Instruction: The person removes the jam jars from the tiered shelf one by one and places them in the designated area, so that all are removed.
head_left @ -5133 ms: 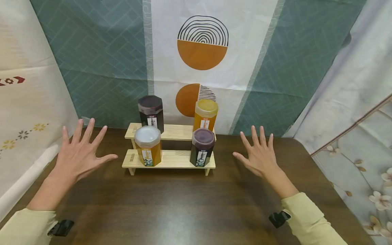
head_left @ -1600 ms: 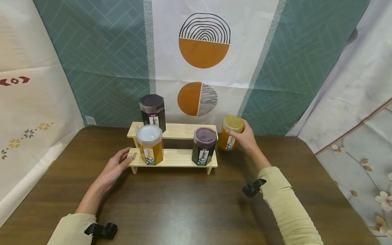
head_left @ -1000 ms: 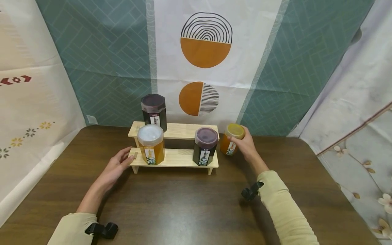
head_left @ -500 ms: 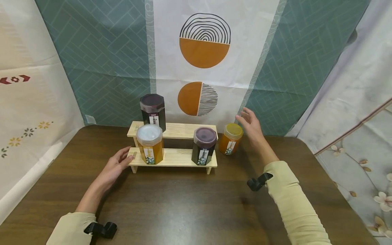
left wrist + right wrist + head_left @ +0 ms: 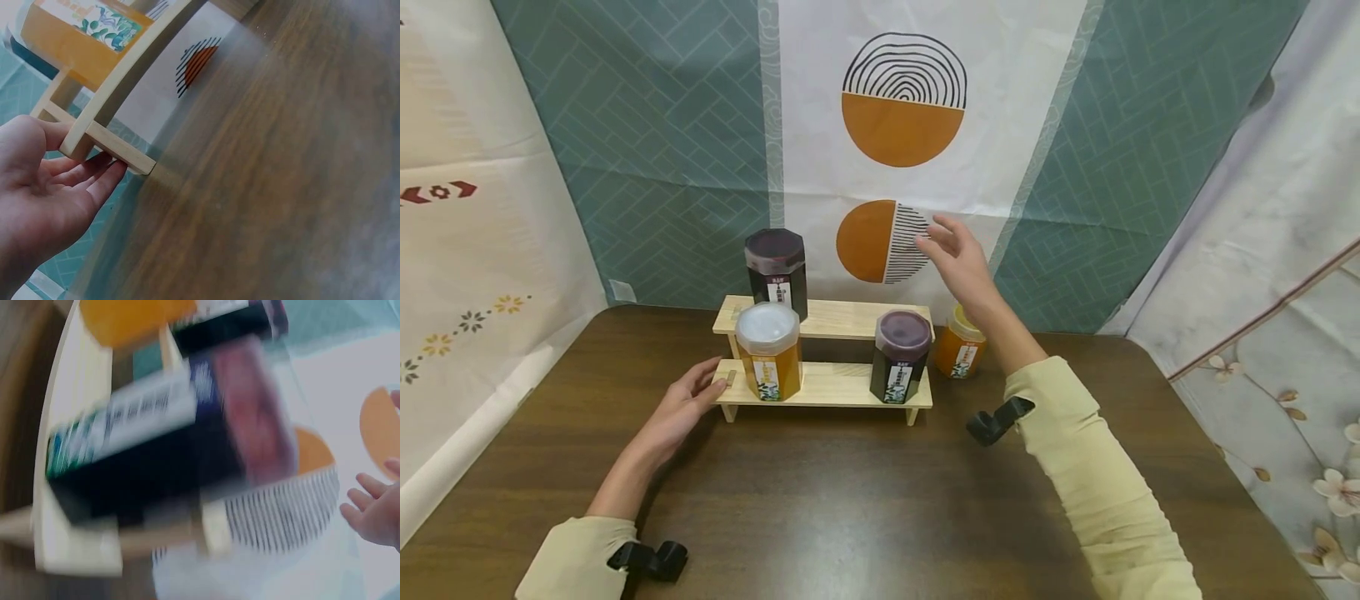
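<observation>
A two-step wooden display rack stands on the table. My left hand grips its left end, thumb on the lower board and fingers underneath, as the left wrist view shows. That board carries an amber honey jar on the left and a dark, purple-lidded jar on the right. A second dark jar sits at the upper step's left end. Beside the rack, a yellow-lidded honey jar rests on the table, partly behind my right forearm. My right hand hangs in the air above, fingers loosely bent, holding nothing.
The brown tabletop extends in front of the rack. A patterned cloth hangs right behind it. White cloths line the left and right sides.
The right hand took the yellow-lidded jar off the upper step, set it on the table to the right, let go, then rose and moved left. The left hand came to the rack's left end.
</observation>
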`<state>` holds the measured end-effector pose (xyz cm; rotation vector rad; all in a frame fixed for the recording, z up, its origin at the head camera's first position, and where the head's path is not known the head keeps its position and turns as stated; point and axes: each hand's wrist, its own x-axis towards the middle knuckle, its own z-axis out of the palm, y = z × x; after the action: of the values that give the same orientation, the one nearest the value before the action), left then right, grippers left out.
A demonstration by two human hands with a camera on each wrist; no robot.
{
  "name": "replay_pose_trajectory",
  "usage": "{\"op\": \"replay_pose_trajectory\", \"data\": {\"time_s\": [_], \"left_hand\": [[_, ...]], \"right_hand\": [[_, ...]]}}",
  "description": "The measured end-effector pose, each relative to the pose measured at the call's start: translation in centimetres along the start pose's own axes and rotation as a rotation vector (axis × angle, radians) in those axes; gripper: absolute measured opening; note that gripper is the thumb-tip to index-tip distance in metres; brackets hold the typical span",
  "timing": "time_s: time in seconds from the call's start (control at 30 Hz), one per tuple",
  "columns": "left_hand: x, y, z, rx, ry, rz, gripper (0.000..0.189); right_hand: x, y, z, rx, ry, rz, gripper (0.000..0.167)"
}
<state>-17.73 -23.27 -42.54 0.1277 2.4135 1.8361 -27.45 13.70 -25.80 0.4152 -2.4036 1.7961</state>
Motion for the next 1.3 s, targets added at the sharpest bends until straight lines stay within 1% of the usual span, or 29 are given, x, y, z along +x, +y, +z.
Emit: {"op": "replay_pose_trajectory", "data": {"time_s": [0.2, 0.3, 0.5, 0.7, 0.8, 0.93, 1.03, 1.1, 1.17, 1.23, 1.3], "left_hand": [[0.0, -0.1, -0.1, 0.001, -0.002, 0.001, 0.064], [0.0, -0.1, -0.1, -0.013, -0.004, 0.005, 0.064], [0.2, -0.3, 0.0, -0.048, -0.005, 0.015, 0.063], [0.2, -0.3, 0.0, -0.061, 0.005, 0.019, 0.062], [0.2, -0.4, 0.0, -0.058, 0.005, 0.02, 0.063], [0.2, -0.3, 0.0, -0.049, 0.003, 0.023, 0.064], [0.1, -0.3, -0.1, -0.044, 0.008, 0.019, 0.064], [0.1, -0.3, -0.2, -0.038, 0.008, 0.009, 0.064], [0.1, -0.4, -0.1, -0.035, 0.005, 0.001, 0.064], [0.1, -0.5, 0.0, -0.036, 0.004, 0.0, 0.065], [0.1, -0.5, 0.2, -0.041, 0.004, 0.0, 0.065]], "right_hand": [[1.0, -2.4, 4.5, 0.021, -0.096, 0.037, 0.067], [1.3, -3.1, 6.6, 0.044, -0.119, 0.049, 0.067], [2.0, -3.5, 10.7, 0.077, -0.146, 0.104, 0.071], [2.4, -3.4, 14.1, 0.058, -0.213, 0.14, 0.085], [2.6, -3.1, 15.2, 0.028, -0.209, 0.133, 0.09], [2.8, -3.0, 15.8, -0.054, -0.172, 0.073, 0.093], [2.9, -3.2, 16.1, -0.133, -0.172, 0.049, 0.097], [3.0, -3.2, 16.2, -0.165, -0.175, 0.051, 0.094], [2.9, -3.1, 16.3, -0.18, -0.172, 0.06, 0.087], [2.9, -3.1, 16.3, -0.185, -0.161, 0.067, 0.079], [2.8, -3.0, 16.1, -0.2, -0.149, 0.069, 0.076]]}}
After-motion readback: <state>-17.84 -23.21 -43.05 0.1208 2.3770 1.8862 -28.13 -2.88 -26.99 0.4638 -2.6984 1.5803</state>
